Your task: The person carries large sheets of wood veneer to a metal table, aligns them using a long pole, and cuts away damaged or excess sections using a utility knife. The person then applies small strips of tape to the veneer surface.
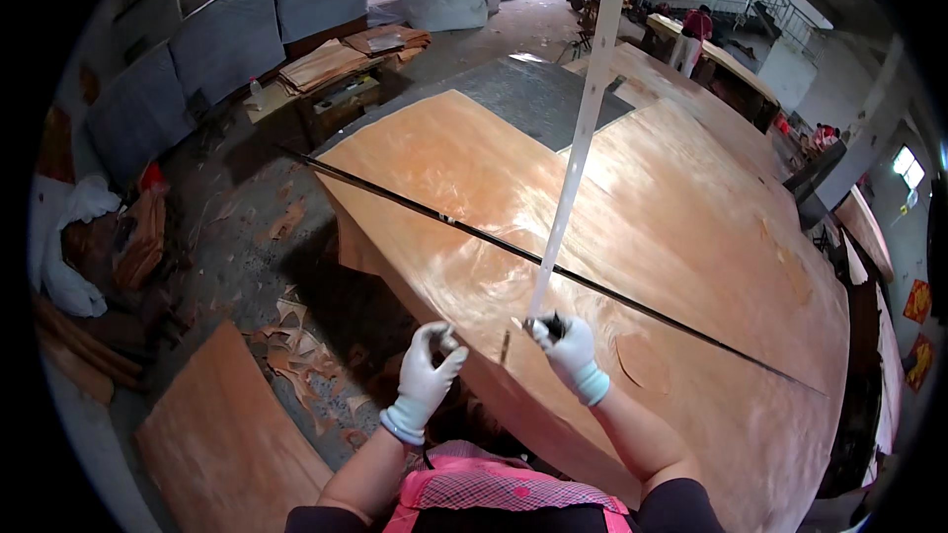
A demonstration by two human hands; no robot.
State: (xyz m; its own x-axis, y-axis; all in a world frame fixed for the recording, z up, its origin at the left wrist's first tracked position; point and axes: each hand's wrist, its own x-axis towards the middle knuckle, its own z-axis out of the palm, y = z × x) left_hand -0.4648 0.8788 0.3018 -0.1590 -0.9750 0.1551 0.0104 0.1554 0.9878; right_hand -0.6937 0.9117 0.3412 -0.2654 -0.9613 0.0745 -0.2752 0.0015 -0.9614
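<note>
My left hand (432,375), in a white glove with a pale blue cuff, is beside the near left edge of a stack of wood veneer sheets (681,227). Its fingers curl in, their tips dark; whatever they may hold is hidden. Over the sheets, my right hand (571,355), gloved alike, is closed at the lower end of a long whitish strip (581,138) that hangs from above. Something dark shows at its fingertips. A long thin black bar (484,235) lies across the veneer. Between my hands there is a small dark slit or sliver (507,345).
A dark grey sheet (504,99) covers the stack's far part. Veneer scraps (301,360) litter the floor at left, near a leaning veneer sheet (232,434). A low table (316,104) bears more veneer. Another person (695,35) stands far right by a long bench.
</note>
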